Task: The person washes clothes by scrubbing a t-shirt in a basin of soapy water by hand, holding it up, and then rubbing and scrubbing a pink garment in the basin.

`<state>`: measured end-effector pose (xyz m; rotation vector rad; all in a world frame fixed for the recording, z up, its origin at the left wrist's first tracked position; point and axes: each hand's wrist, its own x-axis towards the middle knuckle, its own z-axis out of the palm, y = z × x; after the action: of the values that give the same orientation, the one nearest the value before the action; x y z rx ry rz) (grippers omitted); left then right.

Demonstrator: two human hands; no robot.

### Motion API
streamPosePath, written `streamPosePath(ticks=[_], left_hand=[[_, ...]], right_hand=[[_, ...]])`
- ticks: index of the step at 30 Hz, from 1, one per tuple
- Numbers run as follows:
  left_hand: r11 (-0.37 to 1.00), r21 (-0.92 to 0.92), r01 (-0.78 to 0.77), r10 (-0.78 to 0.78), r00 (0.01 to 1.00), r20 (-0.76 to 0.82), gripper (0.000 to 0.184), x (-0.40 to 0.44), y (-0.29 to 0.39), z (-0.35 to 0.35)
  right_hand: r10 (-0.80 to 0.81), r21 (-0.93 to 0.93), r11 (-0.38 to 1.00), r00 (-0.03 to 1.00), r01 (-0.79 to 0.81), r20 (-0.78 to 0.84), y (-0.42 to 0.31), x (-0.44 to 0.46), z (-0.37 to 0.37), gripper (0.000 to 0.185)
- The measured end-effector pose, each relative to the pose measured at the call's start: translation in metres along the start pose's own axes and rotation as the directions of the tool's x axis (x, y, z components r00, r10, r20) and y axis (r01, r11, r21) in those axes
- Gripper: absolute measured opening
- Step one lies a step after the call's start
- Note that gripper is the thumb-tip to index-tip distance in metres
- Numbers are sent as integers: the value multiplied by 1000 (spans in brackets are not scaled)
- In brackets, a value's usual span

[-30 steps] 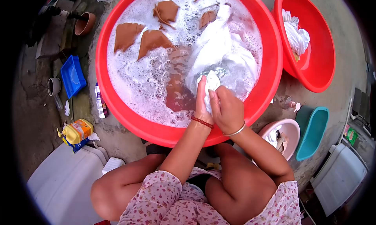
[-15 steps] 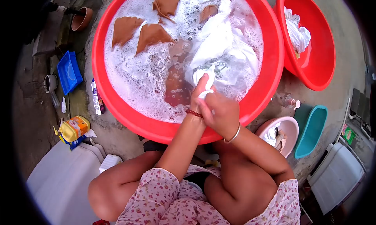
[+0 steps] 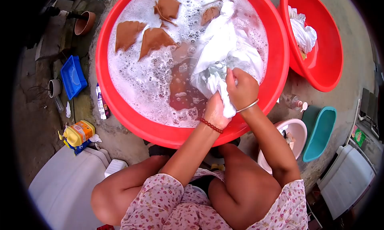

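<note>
A wet white garment (image 3: 218, 42) lies partly in the sudsy water of a large red basin (image 3: 130, 124), with a grey-green patterned patch near my hands. My left hand (image 3: 217, 111) is closed on a bunched part of it at the basin's near side. My right hand (image 3: 244, 88) is curled into a fist against the same cloth, thumb upward. The cloth inside its fingers is mostly hidden. Brown cloth (image 3: 156, 41) pokes up through the foam at several spots on the left.
A smaller red basin (image 3: 333, 66) with white cloth (image 3: 304, 36) stands at right. Below it are a clear bottle (image 3: 293, 102), a pink basin (image 3: 299, 130) and a teal tub (image 3: 320, 138). At left are a blue tray (image 3: 73, 77) and a yellow jug (image 3: 79, 133).
My hands, close together before, have moved apart. The right hand has shifted up and right; the left has moved down and right, with the bunched cloth now stretching beside it.
</note>
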<state>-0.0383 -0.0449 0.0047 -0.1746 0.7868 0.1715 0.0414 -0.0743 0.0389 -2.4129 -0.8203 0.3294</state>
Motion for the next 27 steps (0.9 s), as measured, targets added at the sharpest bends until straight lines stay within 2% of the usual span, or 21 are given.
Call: streamPosePath(ticks=[2,3,4,5,6,7,8,9,11,13,15,16,17,18,20,21,22,23,25,26,27], left_hand=[[999,26,-33,32,999,7,29,1,8,-10],[998,34,-60,60,998,3,29,-1,12,-13],[998,35,45,-45,999,-1,30,0,22,-15],[986,10,167,-167,980,112,32,9,36,-32],[957,13,289,-284,933,222,35,13,50,-35],[974,-31,226,-216,957,193,35,12,50,-38],[951,-48,305,-270,897,350,34,10,49,-39],[977,-83,194,-187,979,85,30,-1,36,-19],[998,-59,-19,14,997,-75,30,-5,13,16],[999,-29,-40,40,999,2,32,-6,22,18],[994,112,-3,24,983,-183,30,-16,38,21],[987,151,62,-77,992,97,28,6,55,-18],[991,52,124,-126,991,50,27,0,63,-12],[972,35,233,-234,934,270,27,9,66,-32],[985,-8,171,-165,965,202,28,5,51,-33],[1000,3,3,-3,996,-93,29,-9,29,-4],[1000,-4,-20,20,1000,-5,30,-13,20,11],[995,40,-87,89,995,-35,32,-3,15,2],[954,264,-140,156,987,-41,30,-8,23,14],[878,417,-234,262,965,-10,28,-10,25,17],[772,556,-307,353,935,27,26,-17,28,26]], right_hand=[[-72,24,997,997,73,-41,-5,-10,1,24],[-99,21,995,995,100,-12,-10,-23,3,23],[-189,105,976,982,190,-22,-23,-42,0,23],[-271,190,942,961,275,-47,-32,-53,-1,22],[-264,189,945,964,267,-40,-34,-55,0,22],[-256,178,953,966,247,32,-34,-56,1,24],[-251,168,958,964,233,93,-34,-52,4,26],[-252,174,957,963,233,92,-25,-36,5,26],[101,-10,995,991,-101,83,1,7,4,24],[40,30,999,999,-41,34,-11,0,1,24],[-113,121,986,993,115,-29,-30,-20,-3,25],[-207,198,959,978,202,6,-44,-43,-3,26],[-295,280,920,955,274,34,-53,-59,-3,26],[-289,280,922,956,266,42,-51,-59,-1,26],[-246,65,968,967,242,67,-39,-40,5,24],[-125,-2,992,992,125,-3,-23,-17,7,25],[15,46,999,1000,-15,-11,-7,3,4,30],[156,133,977,985,-164,68,3,8,3,36],[208,265,929,955,-260,210,15,8,5,33],[208,261,930,955,-259,210,20,7,6,33],[367,502,659,821,-561,436,23,3,5,30]])
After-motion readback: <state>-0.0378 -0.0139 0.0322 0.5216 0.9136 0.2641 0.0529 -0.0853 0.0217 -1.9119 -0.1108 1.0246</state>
